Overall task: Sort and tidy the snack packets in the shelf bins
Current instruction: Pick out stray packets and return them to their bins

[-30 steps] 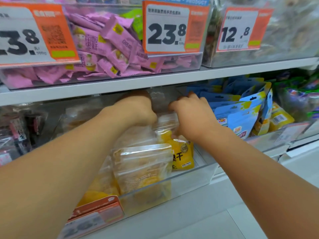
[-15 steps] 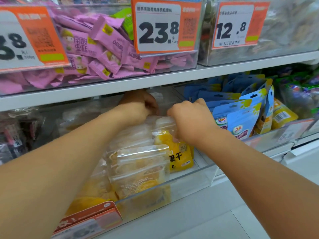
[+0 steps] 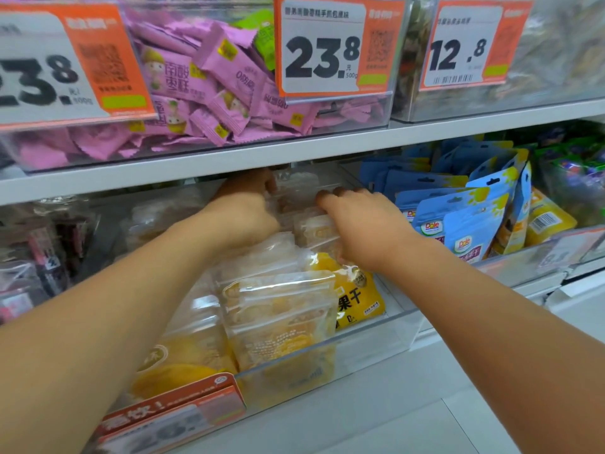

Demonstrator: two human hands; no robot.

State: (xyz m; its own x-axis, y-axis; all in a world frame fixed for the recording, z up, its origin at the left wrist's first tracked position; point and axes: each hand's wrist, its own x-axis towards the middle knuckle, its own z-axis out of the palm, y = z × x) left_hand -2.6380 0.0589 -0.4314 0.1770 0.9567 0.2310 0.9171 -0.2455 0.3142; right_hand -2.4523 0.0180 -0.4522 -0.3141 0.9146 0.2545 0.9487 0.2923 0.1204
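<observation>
Nearest to us, below both forearms, we note the clear bin (image 3: 370, 348) with an orange label (image 3: 176, 414) on its front lip, under the left forearm. Inside it, clear-topped yellow snack packets (image 3: 278, 309) stand in a row running away from us toward the hands; one yellow packet with black characters (image 3: 355, 299) lies just under the right wrist.

Left hand (image 3: 244, 214): reaches to the back of the row, fingers curled down over the top edge of the rearmost clear packets (image 3: 296, 191). We cannot tell whether it pinches one packet or only presses on the stack; the fingertips are hidden under the shelf edge.

Right hand (image 3: 358, 227): knuckles up, fingers curled round the top of a clear packet (image 3: 314, 229) just right of the left hand, thumb side toward it. The two hands are near each other but apart, with packet tops between them.

Compared with half a second ago, both hands sit at much the same spot at the rear of the row; the right hand has spread slightly away from the left, and the gap between them is wider.

To the right of the right hand: blue pouches (image 3: 465, 224) in the neighbouring bin. Left of the left arm: dark packets (image 3: 39, 253), blurred.

Above the hands, beyond the white shelf edge (image 3: 327, 149): pink wrapped sweets (image 3: 203, 90) in an upper bin, and price tags reading 23.8 (image 3: 324, 57) and 12.8 (image 3: 458, 54).
</observation>
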